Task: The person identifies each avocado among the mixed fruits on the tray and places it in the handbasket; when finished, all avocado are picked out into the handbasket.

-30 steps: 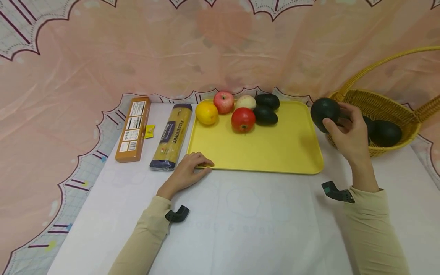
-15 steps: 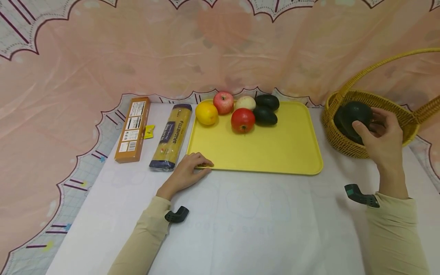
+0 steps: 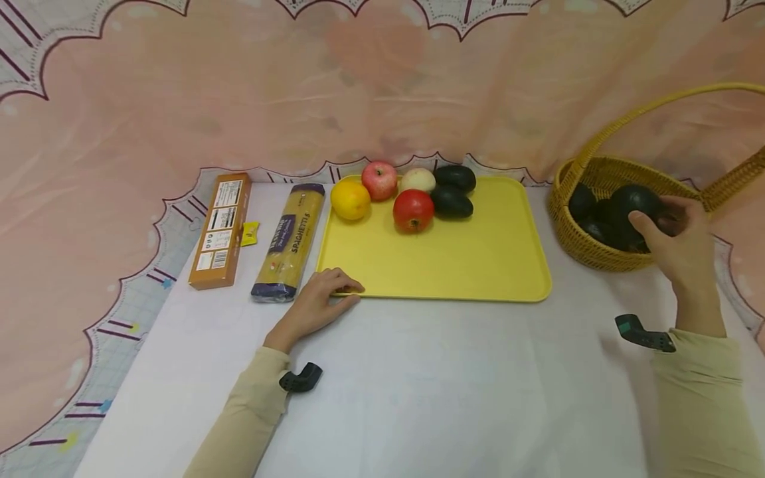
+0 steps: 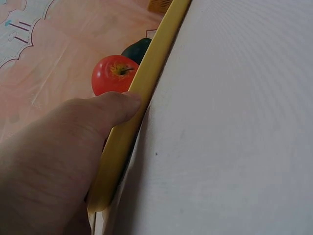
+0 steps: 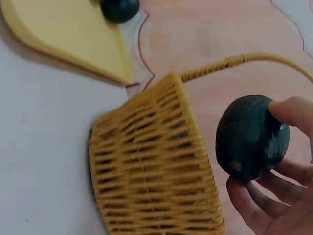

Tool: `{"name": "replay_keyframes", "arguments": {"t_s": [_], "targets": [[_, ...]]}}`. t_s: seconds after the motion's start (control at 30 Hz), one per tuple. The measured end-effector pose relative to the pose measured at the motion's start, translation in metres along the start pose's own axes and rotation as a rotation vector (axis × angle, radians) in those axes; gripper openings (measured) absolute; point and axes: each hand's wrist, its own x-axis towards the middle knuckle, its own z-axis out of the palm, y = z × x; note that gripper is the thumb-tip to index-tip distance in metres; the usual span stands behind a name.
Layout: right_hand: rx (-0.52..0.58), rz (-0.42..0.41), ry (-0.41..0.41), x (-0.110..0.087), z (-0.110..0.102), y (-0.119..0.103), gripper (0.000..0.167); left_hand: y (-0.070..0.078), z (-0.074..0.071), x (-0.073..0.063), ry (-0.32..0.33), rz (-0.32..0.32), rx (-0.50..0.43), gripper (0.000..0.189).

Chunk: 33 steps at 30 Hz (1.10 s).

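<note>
A dark green avocado (image 3: 635, 204) is in my right hand (image 3: 687, 245), held between thumb and fingers. It overlaps the inside of the wicker basket (image 3: 570, 239) in the head view; in the right wrist view the avocado (image 5: 249, 137) shows beside the basket's rim. Other dark avocados (image 3: 581, 201) lie in the basket, partly hidden by the held one. My left hand (image 3: 317, 302) grips the near left edge of the yellow tray (image 3: 478, 265). Its thumb (image 4: 117, 105) presses on the tray's rim in the left wrist view.
Along the tray's back lie a yellow lemon (image 3: 350, 199), a pink apple (image 3: 379, 180), a whitish round fruit (image 3: 417, 180), a red apple (image 3: 413, 211) and two dark avocados (image 3: 451, 202). Left of it are a spaghetti pack (image 3: 289, 242), a yellow wrapped sweet (image 3: 250, 233) and an orange-brown box (image 3: 220, 230).
My right hand has carried the avocado rightward from the basket's left side to over its inside. The left hand keeps its place on the tray's edge. The head view has shifted slightly.
</note>
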Motion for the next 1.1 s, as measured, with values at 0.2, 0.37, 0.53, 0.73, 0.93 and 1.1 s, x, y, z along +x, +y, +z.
{"name": "replay_keyframes", "arguments": {"t_s": [0.2,0.37,0.53,0.73,0.93,1.1], "targets": [[-0.143,-0.004,0.012,0.01,-0.003,0.007,0.061,0.001,-0.001,0.001,-0.008,-0.005,0.012,0.015],[-0.279,0.02,-0.073,0.018,-0.006,0.012,0.07,0.0,-0.001,0.001,-0.001,0.001,0.01,0.015],[-0.353,0.01,-0.128,0.027,-0.011,0.014,0.076,-0.001,0.001,0.001,0.003,0.017,0.011,0.015],[-0.476,-0.03,-0.244,0.039,-0.013,0.016,0.078,-0.003,0.001,-0.001,0.015,0.021,0.015,0.015],[-0.612,-0.085,-0.332,0.051,-0.007,0.027,0.075,-0.003,0.002,-0.001,0.004,0.014,0.012,0.015],[-0.641,-0.106,-0.334,0.056,-0.005,0.027,0.072,-0.002,0.001,0.0,0.007,0.028,0.021,0.015]]}}
